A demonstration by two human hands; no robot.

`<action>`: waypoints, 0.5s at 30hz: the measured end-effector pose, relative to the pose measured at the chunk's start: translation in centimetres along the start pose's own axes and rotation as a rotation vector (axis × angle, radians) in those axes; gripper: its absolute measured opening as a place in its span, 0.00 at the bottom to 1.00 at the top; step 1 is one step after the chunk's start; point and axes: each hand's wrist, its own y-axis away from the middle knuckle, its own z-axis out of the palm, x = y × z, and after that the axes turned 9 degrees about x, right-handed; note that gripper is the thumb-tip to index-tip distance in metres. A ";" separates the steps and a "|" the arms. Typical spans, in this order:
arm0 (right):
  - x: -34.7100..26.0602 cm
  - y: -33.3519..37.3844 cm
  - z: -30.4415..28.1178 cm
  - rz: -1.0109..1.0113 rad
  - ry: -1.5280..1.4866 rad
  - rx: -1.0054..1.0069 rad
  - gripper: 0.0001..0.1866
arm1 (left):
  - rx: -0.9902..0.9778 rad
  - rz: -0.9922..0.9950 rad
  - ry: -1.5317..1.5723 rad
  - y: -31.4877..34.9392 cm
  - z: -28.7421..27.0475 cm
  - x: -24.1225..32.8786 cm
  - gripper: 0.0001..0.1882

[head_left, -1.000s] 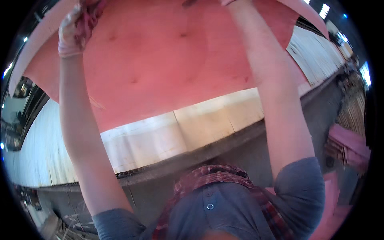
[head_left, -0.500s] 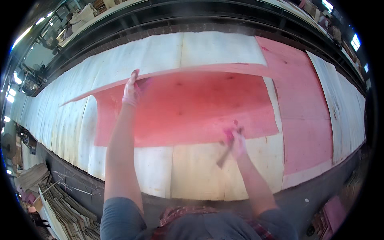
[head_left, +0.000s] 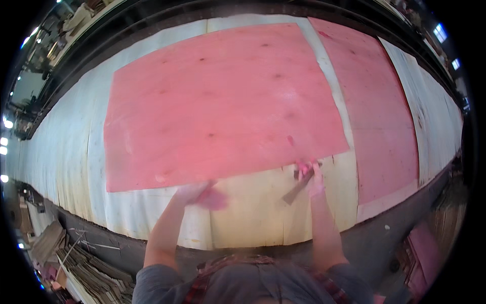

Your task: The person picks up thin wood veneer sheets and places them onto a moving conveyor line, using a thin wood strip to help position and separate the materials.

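Observation:
A large pink-red veneer sheet (head_left: 228, 111) lies flat across pale veneer sheets (head_left: 248, 207). My left hand (head_left: 198, 194), in a pink-stained light glove, is beside the sheet's near edge; motion blurs its fingers, so their hold is unclear. At the near right corner my right hand (head_left: 315, 180), also gloved and stained pink, is closed around a dark, flat, wide-ended hand tool (head_left: 295, 192). The tool points down and left, over the pale veneer. What its other end looks like is hidden by the fingers.
Another pink sheet (head_left: 382, 116) lies to the right, separated by a pale strip. Farther right is more pale veneer (head_left: 430, 111). Dark rails (head_left: 167, 23) run behind the stack. Stacked thin boards (head_left: 93, 273) stand at lower left, and pink sheets (head_left: 422, 258) at lower right.
The pink sheet's far edge, raised and curled before, now lies flat farther back. My left hand has come from that edge to the near one. My right hand has shifted slightly right and nearer.

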 end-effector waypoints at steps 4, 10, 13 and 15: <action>-1.4 0.7 5.0 -0.032 0.166 0.069 0.11 | 0.361 0.295 0.670 3.6 -5.7 -9.6 0.45; 1.4 -0.9 4.7 -0.420 -0.125 0.024 0.14 | 0.462 0.652 1.123 2.0 -8.5 -11.0 0.51; 2.8 1.2 4.0 -0.625 -0.228 0.238 0.17 | 0.483 0.768 1.218 1.4 -7.0 -10.5 0.50; 3.6 0.6 3.0 -0.609 -0.360 0.483 0.19 | 0.489 0.798 1.202 1.5 -6.6 -9.9 0.49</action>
